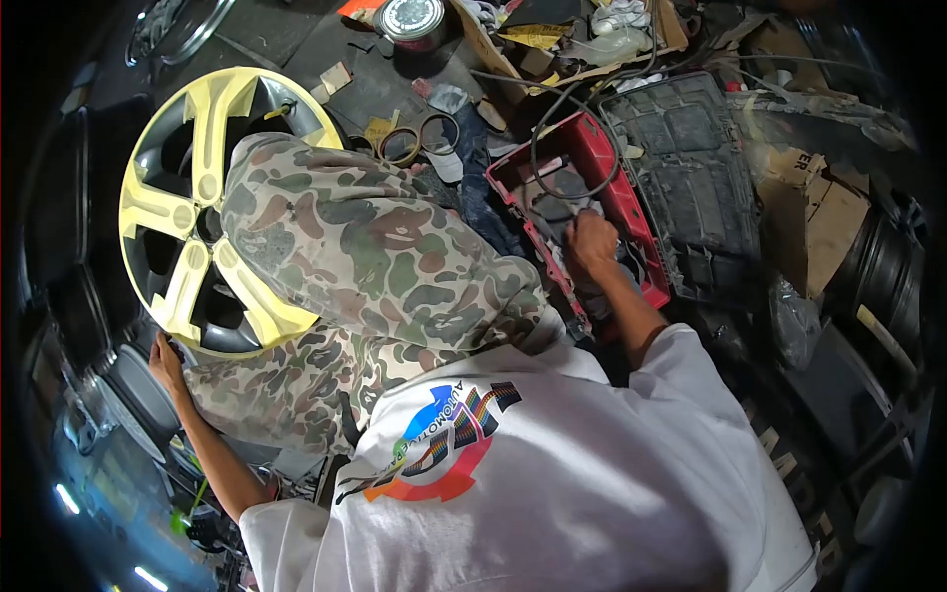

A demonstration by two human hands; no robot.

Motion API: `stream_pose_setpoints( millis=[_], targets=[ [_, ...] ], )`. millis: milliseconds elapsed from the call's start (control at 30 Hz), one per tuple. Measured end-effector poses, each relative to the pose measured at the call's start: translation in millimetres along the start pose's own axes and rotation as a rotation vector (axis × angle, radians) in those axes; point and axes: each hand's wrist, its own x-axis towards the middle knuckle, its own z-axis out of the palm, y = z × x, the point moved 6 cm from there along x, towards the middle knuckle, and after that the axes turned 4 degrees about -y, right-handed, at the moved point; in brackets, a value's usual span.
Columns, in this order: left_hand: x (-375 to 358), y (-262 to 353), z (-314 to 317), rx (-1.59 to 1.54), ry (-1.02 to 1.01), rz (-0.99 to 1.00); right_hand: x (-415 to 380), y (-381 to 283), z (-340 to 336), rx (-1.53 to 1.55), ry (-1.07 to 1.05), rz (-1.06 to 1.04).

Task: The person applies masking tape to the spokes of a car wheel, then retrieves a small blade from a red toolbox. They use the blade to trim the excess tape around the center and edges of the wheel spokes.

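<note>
A wheel rim (pixel 192 212) with pale yellow spokes stands at the left, against the camouflage-clad knee. My left hand (pixel 166 365) touches the lower edge of the rim, its fingers partly hidden behind it. On the right, my right hand (pixel 592 240) reaches into a red toolbox (pixel 646 242) that holds tools and small items. The fingers of that hand point down into the box, and what they touch cannot be made out. The toolbox's black lid (pixel 686 178) lies folded open beside it.
Tape rolls (pixel 399 146) lie beyond the knee, near a metal can (pixel 411 22). A cable (pixel 534 148) loops over the toolbox. A cardboard box (pixel 493 61) of scraps stands at the top, and torn cardboard (pixel 824 212) lies at the right.
</note>
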Motion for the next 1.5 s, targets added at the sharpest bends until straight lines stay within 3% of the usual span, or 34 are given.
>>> stream_pose_setpoints(
  millis=[233, 367, 433, 500, 600, 667, 867, 933, 1067, 1267, 1400, 1500],
  targets=[
    [16.4, -37.7, -0.3, -0.081, -0.047, -0.105, -33.7, 59.7, -8.0, -0.240, 0.067, 0.030],
    [26.5, -64.3, -7.1, -0.080, -0.045, -0.081, -36.4, 58.5, -12.6, -0.191, 0.153, -0.015],
    [28.3, -71.1, -5.7, -0.124, -0.089, -0.100, -31.7, 44.5, -30.1, -0.009, -0.051, 0.138],
    [24.7, -72.1, -6.5, -0.098, -0.092, -0.089, -27.0, 33.5, -36.6, 0.069, -0.052, 0.145],
    [20.7, -70.9, -8.3, -0.089, -0.098, -0.095, -20.7, 17.8, -50.9, 0.184, -0.057, 0.124],
    [19.1, -70.0, -6.2, -0.105, -0.111, -0.108, -18.7, 2.9, -63.7, 0.282, -0.021, -0.027],
    [21.4, -64.1, -2.7, -0.105, -0.140, -0.147, -20.7, -6.8, -31.0, 0.208, -0.134, -0.117],
    [11.7, -50.4, -0.4, -0.090, -0.117, -0.147, -17.8, 2.7, -4.7, 0.008, -0.171, -0.120],
    [4.7, -37.4, 0.5, -0.057, -0.129, -0.134, -17.3, 15.9, -30.9, -0.101, 0.082, -0.085],
    [11.3, -49.0, 2.4, -0.042, -0.135, -0.103, -10.9, 4.9, -48.2, -0.118, 0.115, -0.134],
    [28.6, -69.0, -3.0, -0.045, -0.211, -0.091, -13.3, 12.6, -77.3, -0.046, 0.248, 0.043],
    [29.9, -62.8, -3.0, 0.053, -0.172, -0.078, -19.7, 10.5, -80.7, -0.023, 0.321, 0.039]
  ],
)
